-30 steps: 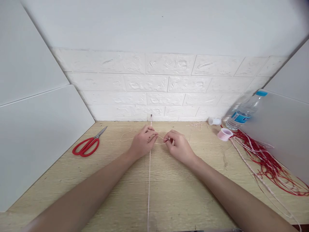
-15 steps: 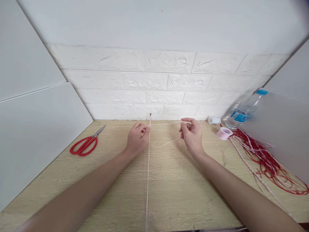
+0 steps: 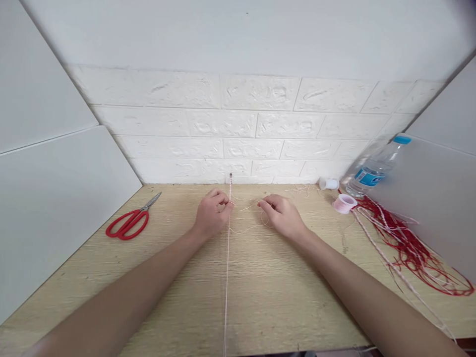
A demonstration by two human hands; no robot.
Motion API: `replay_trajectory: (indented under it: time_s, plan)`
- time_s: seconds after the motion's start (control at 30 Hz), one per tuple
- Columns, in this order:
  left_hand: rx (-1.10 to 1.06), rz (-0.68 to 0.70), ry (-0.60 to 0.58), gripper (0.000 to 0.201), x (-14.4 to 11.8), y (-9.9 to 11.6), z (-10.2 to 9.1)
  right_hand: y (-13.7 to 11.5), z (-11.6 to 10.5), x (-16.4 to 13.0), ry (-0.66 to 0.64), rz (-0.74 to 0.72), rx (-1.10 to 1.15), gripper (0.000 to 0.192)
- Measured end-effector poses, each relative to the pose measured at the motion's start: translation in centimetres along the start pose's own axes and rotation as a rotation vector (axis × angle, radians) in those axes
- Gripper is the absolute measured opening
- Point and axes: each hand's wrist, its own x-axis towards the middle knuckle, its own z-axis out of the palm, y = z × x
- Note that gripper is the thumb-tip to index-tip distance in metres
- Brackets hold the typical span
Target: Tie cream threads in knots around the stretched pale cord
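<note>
A pale cord (image 3: 227, 277) runs taut from a small dark fixing point (image 3: 231, 175) at the foot of the wall down to the table's front edge. Its upper part looks knotted or braided. My left hand (image 3: 213, 213) is closed at the cord, thumb and forefinger pinched where the thin thread meets it. To the right, my right hand (image 3: 281, 214) pinches the thin cream thread (image 3: 247, 228) between thumb and forefinger. Loose loops of this thread lie between the two hands, and a short end points left from the right fingertips.
Red-handled scissors (image 3: 134, 218) lie at the left. On the right are a white spool (image 3: 329, 184), a pink thread spool (image 3: 344, 204), a water bottle (image 3: 368, 174) and a heap of red cords (image 3: 412, 253) with pink strands. A white brick-pattern wall (image 3: 238, 124) closes the back.
My right hand has moved left and slightly down, closing from loosely curled fingers to a pinch on the thread. The thread stretched rightward has slackened. My left hand stays at the cord.
</note>
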Motion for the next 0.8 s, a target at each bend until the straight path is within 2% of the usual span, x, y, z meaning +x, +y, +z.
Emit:
replay_trajectory:
  time_s: [0.1,0.23,0.33,0.43,0.57,0.8]
  plan:
    - [-0.001,-0.007,-0.005,0.02,0.0,0.1,-0.1,0.7,-0.5,0.5,0.004,0.072,-0.079,0.036]
    - [-0.004,-0.009,-0.003,0.021,0.0,0.1,0.0,2.3,-1.8,1.5,0.135,0.266,-0.151,0.021]
    - [-0.003,-0.005,-0.002,0.022,0.0,0.0,0.0,4.2,-2.9,2.1,0.195,0.414,-0.244,0.019]
    - [0.004,-0.003,-0.003,0.022,0.0,-0.1,0.1,6.2,-3.6,2.4,0.159,0.532,-0.375,0.024]
    - [0.009,-0.007,-0.002,0.022,0.0,-0.1,0.1,8.1,-4.0,2.4,-0.003,0.616,-0.421,0.026]
    - [-0.005,-0.008,0.008,0.021,0.0,-0.2,0.2,9.9,-4.4,2.5,-0.089,0.541,-0.339,0.018]
